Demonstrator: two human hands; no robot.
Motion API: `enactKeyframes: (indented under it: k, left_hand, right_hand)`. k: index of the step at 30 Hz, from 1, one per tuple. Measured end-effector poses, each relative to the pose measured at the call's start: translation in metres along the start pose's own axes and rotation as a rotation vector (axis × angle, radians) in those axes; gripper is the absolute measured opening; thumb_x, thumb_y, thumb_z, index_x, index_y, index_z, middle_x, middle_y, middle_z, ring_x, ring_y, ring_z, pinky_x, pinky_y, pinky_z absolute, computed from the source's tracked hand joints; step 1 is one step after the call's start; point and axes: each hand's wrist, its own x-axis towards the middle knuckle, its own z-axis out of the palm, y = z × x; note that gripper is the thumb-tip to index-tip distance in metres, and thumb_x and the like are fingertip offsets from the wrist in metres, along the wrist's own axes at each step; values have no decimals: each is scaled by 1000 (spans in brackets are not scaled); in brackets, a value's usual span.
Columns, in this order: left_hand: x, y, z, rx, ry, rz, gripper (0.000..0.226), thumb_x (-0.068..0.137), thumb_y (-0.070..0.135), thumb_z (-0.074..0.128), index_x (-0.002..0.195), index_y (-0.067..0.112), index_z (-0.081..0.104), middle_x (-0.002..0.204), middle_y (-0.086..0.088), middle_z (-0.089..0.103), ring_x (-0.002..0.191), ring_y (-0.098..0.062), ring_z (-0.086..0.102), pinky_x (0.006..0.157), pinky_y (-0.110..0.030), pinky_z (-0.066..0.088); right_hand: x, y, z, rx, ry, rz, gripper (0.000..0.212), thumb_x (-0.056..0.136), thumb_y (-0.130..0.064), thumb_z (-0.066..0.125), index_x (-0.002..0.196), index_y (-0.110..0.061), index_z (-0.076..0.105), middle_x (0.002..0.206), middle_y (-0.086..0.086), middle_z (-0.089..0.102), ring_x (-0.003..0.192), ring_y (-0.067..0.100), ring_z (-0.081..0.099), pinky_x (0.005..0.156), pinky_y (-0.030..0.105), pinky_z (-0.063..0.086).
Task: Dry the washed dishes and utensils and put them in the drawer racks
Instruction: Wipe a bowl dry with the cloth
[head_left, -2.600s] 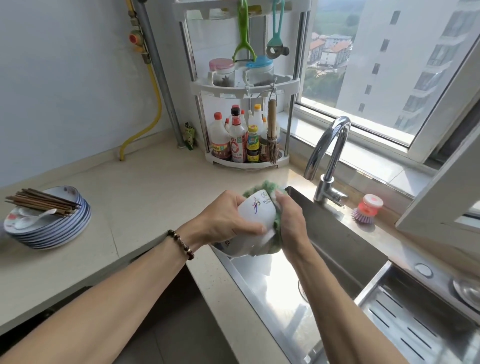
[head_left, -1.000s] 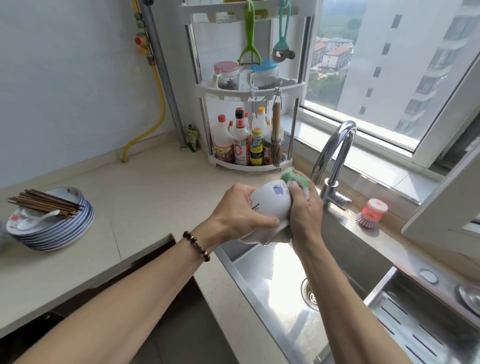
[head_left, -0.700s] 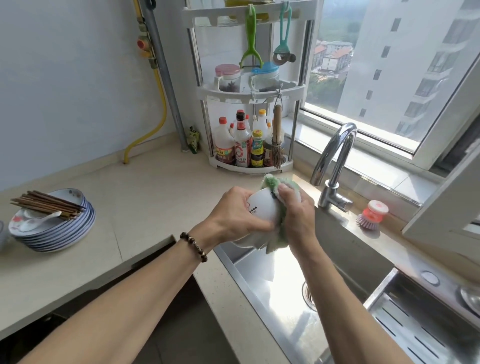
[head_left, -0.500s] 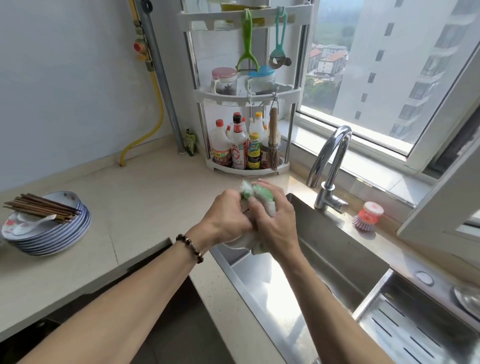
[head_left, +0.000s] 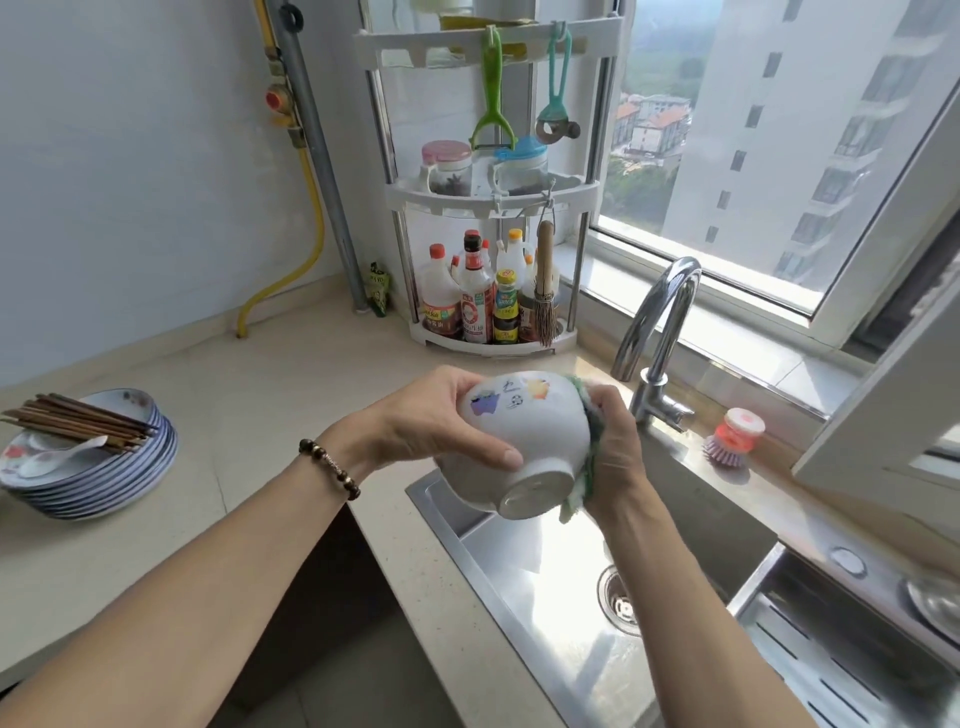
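At the far left of the counter (head_left: 270, 395) stands a stack of blue-rimmed plates (head_left: 98, 478), carrying a white ceramic spoon (head_left: 62, 454) and a bundle of dark chopsticks (head_left: 78, 423) laid across the top; these await drying. Toward the centre, the left hand (head_left: 431, 421) grips the white bowl (head_left: 524, 441), fingers curled over its decorated outer wall and thumb lying along the side near the foot ring. The bowl is held tilted, its base turned toward the camera, above the near-left corner of the steel sink (head_left: 571, 597). The right hand (head_left: 615, 452) is curled round a green cloth (head_left: 587, 441) and presses it against the bowl's right side and rim. The bowl appears to be glazed ceramic: rigid, moderately heavy for its size, brittle if dropped on steel, and probably slick while damp. A secure hold would likely span the wall with the thumb braced at the foot ring, as shown, because the unglazed ring offers more friction than the glaze. The cloth is soft and conforms to the curve. At right stand the faucet (head_left: 657, 332) and, beyond it on the ledge, a red-capped dish brush (head_left: 732, 436). The drawer racks are not clearly visible.
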Motion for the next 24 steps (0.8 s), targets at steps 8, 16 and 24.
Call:
enactKeyframes:
  k: [8, 16, 24]
  left_hand:
    - [11, -10, 26, 15, 362, 14, 25, 68, 8, 90, 88, 3, 75, 84, -12, 76, 76, -25, 71, 74, -45, 61]
    - [11, -6, 43, 40, 474, 127, 25, 68, 5, 90, 86, 1, 73, 83, -13, 75, 74, -29, 73, 68, -43, 62]
    - [8, -9, 51, 132, 518, 155, 21, 67, 8, 88, 77, 6, 70, 75, -10, 73, 68, -28, 72, 61, -44, 61]
  right_hand:
    - [-9, -1, 24, -489, 10, -314, 38, 81, -48, 59, 105, -20, 70, 105, 11, 69, 97, 28, 69, 83, 51, 58]
    - [-6, -3, 24, -235, 48, -281, 25, 85, -43, 57, 92, -24, 71, 93, 15, 70, 89, 41, 70, 74, 54, 58]
    - [-9, 0, 24, -150, -81, -260, 18, 82, -29, 59, 91, -20, 72, 87, 12, 67, 76, 28, 65, 67, 38, 54]
